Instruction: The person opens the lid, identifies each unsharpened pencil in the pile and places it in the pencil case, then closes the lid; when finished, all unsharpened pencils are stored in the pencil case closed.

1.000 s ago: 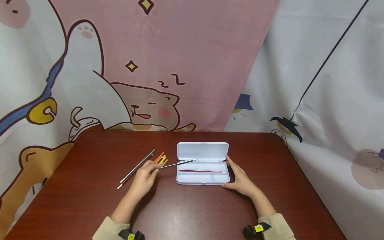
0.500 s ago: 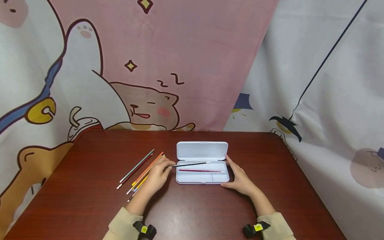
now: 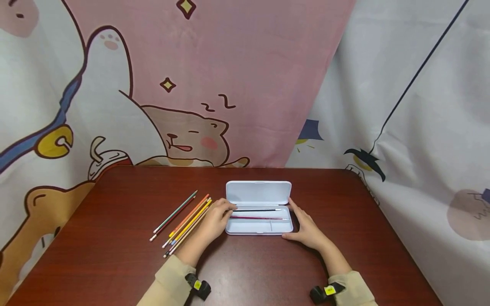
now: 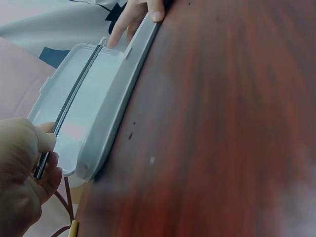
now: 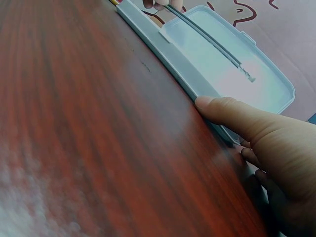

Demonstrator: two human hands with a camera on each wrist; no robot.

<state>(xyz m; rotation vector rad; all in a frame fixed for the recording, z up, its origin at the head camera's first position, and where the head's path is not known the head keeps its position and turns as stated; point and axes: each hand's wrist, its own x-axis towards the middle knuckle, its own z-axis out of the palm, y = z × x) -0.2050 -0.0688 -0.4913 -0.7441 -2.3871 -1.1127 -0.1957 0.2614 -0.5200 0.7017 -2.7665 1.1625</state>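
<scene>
An open white pencil case (image 3: pixel 258 233) lies on the table with its lid (image 3: pixel 258 192) raised at the back. My left hand (image 3: pixel 218 216) pinches a slim black pencil (image 3: pixel 256 210) by one end, holding it lengthwise over the case's back part. In the left wrist view the black pencil (image 4: pixel 74 94) passes between thumb and fingers, its pale tip pointing away. A dark red pencil (image 3: pixel 258 217) lies in the case in front of it. My right hand (image 3: pixel 308 227) grips the case's right end, thumb (image 5: pixel 222 109) against the front wall and fingers round the side.
Left of the case lie several pencils: a teal one (image 3: pixel 175 211), a dark red one beside it, and a bundle with orange (image 3: pixel 190 214) and yellow (image 3: pixel 195 219) ones. A small divider (image 3: pixel 271 225) stands in the case's front part. A printed curtain (image 3: pixel 245 85) hangs behind the table.
My left hand has moved right from the loose pencils to the case, carrying the black pencil, which has swung level and come lower over it. My right hand has stayed put.
</scene>
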